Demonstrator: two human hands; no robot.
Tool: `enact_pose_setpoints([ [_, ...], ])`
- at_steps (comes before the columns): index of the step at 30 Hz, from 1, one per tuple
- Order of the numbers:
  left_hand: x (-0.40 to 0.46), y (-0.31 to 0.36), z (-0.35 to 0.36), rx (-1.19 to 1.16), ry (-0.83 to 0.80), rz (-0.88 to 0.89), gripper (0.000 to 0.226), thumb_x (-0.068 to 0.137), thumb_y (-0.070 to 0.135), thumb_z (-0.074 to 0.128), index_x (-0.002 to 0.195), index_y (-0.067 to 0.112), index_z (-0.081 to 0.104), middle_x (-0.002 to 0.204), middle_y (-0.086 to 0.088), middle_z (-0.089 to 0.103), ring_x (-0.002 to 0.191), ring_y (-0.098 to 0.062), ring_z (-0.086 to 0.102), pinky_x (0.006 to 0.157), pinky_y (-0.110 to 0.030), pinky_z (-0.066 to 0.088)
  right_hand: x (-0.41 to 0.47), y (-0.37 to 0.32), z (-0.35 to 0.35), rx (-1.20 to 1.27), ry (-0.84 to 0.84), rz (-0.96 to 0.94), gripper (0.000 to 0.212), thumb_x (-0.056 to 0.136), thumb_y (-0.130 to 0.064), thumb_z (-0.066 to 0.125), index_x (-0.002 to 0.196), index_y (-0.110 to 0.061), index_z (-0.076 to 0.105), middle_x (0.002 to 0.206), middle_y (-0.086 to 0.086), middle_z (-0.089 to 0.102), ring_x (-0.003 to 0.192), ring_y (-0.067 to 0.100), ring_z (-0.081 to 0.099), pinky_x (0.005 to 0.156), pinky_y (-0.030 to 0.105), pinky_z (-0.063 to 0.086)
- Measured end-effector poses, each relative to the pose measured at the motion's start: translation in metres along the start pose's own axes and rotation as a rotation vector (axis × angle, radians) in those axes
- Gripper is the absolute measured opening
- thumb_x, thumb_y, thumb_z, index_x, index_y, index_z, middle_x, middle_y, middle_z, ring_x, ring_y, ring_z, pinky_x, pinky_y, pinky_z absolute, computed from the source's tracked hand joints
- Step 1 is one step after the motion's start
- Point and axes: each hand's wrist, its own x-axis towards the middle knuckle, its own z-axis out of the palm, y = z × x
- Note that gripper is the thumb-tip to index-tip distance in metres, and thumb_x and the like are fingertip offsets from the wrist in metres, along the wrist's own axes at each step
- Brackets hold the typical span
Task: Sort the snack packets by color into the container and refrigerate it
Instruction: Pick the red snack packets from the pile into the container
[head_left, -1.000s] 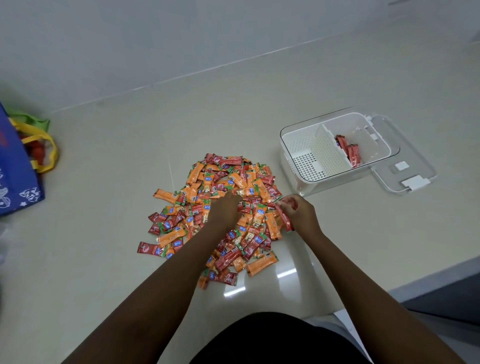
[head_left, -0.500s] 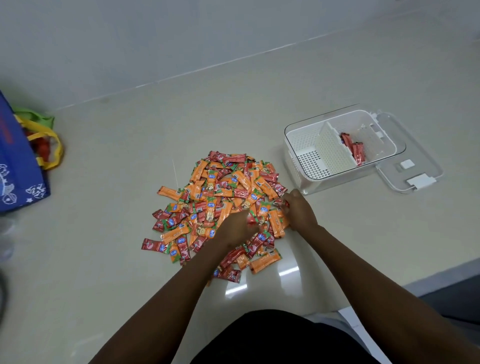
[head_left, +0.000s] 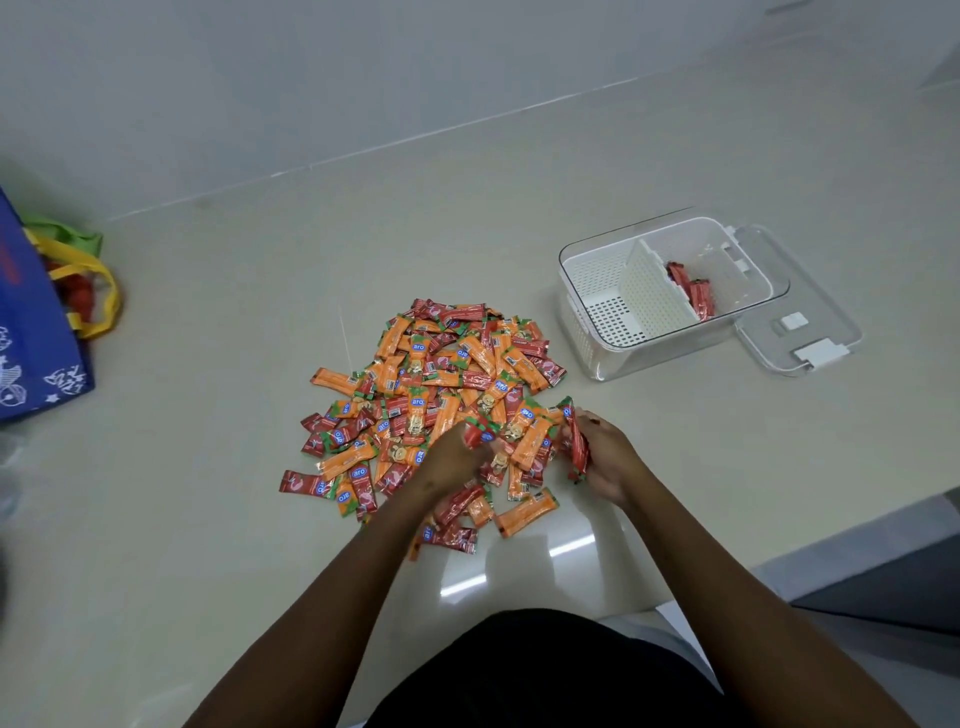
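A heap of red and orange snack packets (head_left: 441, 395) lies on the beige counter (head_left: 208, 519). To its right stands a clear container (head_left: 582, 270) with a white perforated insert and divider; a few red packets (head_left: 693, 291) lie in its right compartment, and the left one shows no packets. My right hand (head_left: 605, 457) grips a bunch of red packets (head_left: 576, 441) at the heap's right edge. My left hand (head_left: 452, 460) pinches a red packet (head_left: 475, 431) in the heap's near part.
The container's clear lid (head_left: 826, 332) with white latches lies flat against its right side. A blue shopping bag (head_left: 31, 322) with yellow handles stands at the far left. A white wall runs behind the counter; the counter edge drops off at lower right.
My left hand has come back toward me and closed on a red packet. My right hand has drawn slightly right and back with its red packets.
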Motion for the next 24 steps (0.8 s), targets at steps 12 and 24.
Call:
enact_pose_setpoints([
  [12,-0.025,-0.054,-0.008,0.597,0.131,0.027,0.077,0.076,0.040,0.077,0.141,0.012,0.045,0.136,-0.011,0.056,0.123,-0.027,0.054,0.097,-0.034,0.044,-0.016,0.013,0.035,0.143,-0.211,0.137,0.031,0.085,-0.037,0.065,0.092,-0.006,0.062,0.060,0.002,0.052,0.048,0.011,0.057,0.054,0.027,0.056],
  [24,-0.048,-0.098,-0.072,-0.408,0.267,-0.117,0.030,0.093,0.025,0.060,0.121,0.013,0.060,0.103,-0.004,0.071,0.091,-0.022,0.067,0.074,-0.031,0.052,-0.045,0.080,0.095,-1.587,-0.372,-0.205,0.036,0.077,-0.028,0.076,0.105,-0.008,0.064,0.097,0.012,0.066,0.074,0.020,0.057,0.062,0.027,0.040],
])
